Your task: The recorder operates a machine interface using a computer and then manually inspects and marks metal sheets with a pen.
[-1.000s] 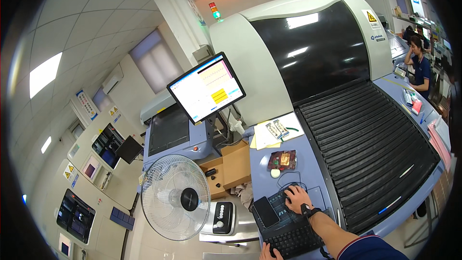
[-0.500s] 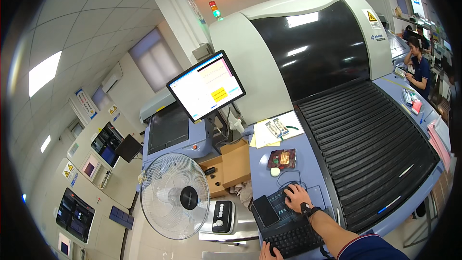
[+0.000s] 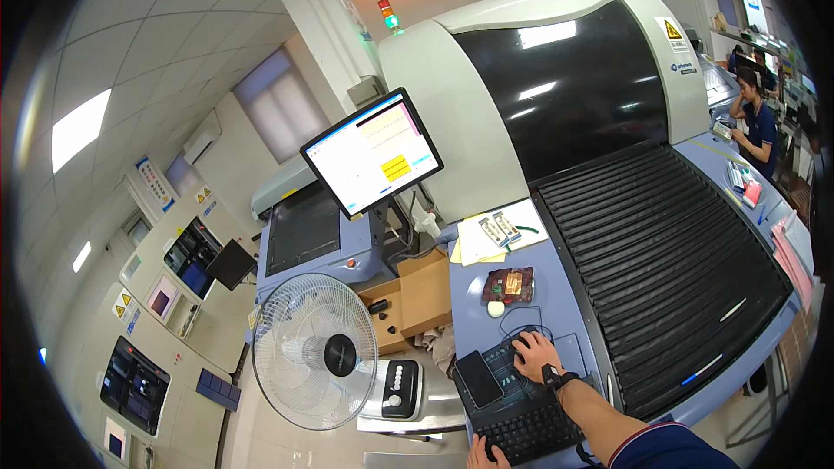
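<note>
My right hand (image 3: 536, 354) rests on a dark computer mouse at the far end of a black keyboard (image 3: 526, 412) on the blue machine shelf (image 3: 473, 295). A black wristband sits on that wrist. My left hand (image 3: 477, 452) shows only in part at the lower edge, its fingers on the near left corner of the keyboard. A black phone (image 3: 479, 379) lies on the keyboard's left side. Above, a tilted monitor (image 3: 372, 153) shows a white window with a yellow block.
A white fan (image 3: 313, 352) stands left of the shelf, beside an open cardboard box (image 3: 417, 295). Papers (image 3: 495, 230) and a small brown packet (image 3: 509, 284) lie beyond the mouse. A large machine with a ribbed black cover (image 3: 660, 269) fills the right. A seated person (image 3: 756, 117) is far right.
</note>
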Motion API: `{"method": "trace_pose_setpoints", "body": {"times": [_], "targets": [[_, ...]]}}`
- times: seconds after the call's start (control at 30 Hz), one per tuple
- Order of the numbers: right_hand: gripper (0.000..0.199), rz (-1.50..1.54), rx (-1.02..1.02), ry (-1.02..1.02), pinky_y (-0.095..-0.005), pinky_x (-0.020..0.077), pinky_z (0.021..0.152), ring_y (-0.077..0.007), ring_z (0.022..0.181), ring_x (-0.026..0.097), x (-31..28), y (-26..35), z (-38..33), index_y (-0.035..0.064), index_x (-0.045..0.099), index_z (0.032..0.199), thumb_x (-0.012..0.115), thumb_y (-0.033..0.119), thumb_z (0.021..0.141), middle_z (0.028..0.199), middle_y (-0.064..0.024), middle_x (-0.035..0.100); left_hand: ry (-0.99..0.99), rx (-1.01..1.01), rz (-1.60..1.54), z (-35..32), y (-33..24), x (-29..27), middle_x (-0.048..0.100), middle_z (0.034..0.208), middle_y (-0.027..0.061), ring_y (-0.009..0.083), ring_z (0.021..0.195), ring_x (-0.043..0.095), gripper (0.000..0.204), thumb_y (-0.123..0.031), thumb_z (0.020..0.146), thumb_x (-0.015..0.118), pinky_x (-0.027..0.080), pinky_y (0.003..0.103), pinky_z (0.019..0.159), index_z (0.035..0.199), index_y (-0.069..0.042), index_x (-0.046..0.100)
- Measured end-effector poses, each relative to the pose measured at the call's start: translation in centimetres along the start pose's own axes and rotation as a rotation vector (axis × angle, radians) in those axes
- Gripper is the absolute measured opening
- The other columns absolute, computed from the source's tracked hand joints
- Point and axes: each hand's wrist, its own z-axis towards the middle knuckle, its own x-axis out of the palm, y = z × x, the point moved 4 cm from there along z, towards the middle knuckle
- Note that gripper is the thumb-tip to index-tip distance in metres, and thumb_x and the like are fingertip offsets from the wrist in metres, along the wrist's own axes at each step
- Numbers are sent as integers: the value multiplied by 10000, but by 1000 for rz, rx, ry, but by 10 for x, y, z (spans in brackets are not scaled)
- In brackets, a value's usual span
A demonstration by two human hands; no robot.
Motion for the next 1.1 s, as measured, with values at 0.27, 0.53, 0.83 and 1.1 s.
{"method": "trace_pose_setpoints", "body": {"times": [0.27,0.53,0.83,1.1], "targets": [[382,12,10,-3,-480,500,973,-360,1163,575,-1,0,1,92,660,1173,711,170,802,1247,-142,603,20,-24,-6,0,-1,0,650,1315,222,416,1206,608,348,-172,984,597,474,475,1033,1290,-15,649],[384,0,17,-36,-475,506,979,-367,1169,570,-1,-1,0,76,648,1181,709,168,813,1262,-154,600,-7,3,-10,0,0,0,645,1333,214,412,1208,608,344,-171,983,602,474,472,1032,1287,-19,651],[390,15,25,-5,-483,500,983,-370,1165,572,-2,1,1,70,648,1182,718,169,811,1266,-156,602,-8,5,-5,0,1,0,645,1333,213,409,1210,608,337,-152,975,610,476,471,1033,1282,-21,652],[386,7,19,-20,-487,500,978,-372,1163,572,2,-3,0,72,649,1177,722,169,811,1270,-152,605,-10,11,-19,1,0,1,648,1323,218,412,1209,607,332,-151,975,610,477,472,1031,1274,-15,652]]}}
